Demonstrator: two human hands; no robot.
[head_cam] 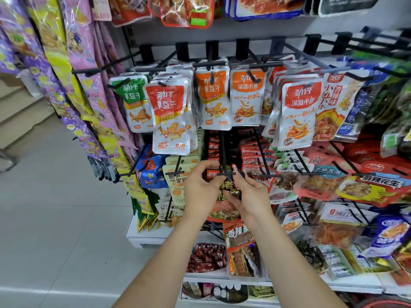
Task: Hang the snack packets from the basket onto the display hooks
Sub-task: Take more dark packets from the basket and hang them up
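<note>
1. Snack packet [223, 211], dark with gold and orange print, is held up between two bare hands in front of the middle row of a shop rack. Its top edge is at the tip of a black display hook [223, 150].
2. Left hand [201, 188] reaches in from the bottom edge on a bare forearm. Its thumb and forefinger pinch the snack packet's upper left corner, just beside the hook's short cross-bar.
3. Right hand [252, 195] pinches the upper right corner between thumb and forefinger, right at the hook's tip. Its other fingers lie across the packet's front.
4. Whether the packet's hanging hole is over the hook cannot be told, because the fingers cover it.
5. Below the forearms, a white shelf [222, 277] carries red packets [206, 257] and a tall orange packet [239, 247].
6. Level with the hands, cream-and-green packets [178, 185] hang to the left, and red and yellow ones [364, 187] hang to the right.
7. Higher and further back, white pouches with orange or red tops [214, 96] crowd the upper hooks, with one green-topped pouch [133, 101] at the left end.
8. At far left, long strips of purple, yellow and pink packets [86, 92] hang over a grey tiled floor [55, 230].
</note>
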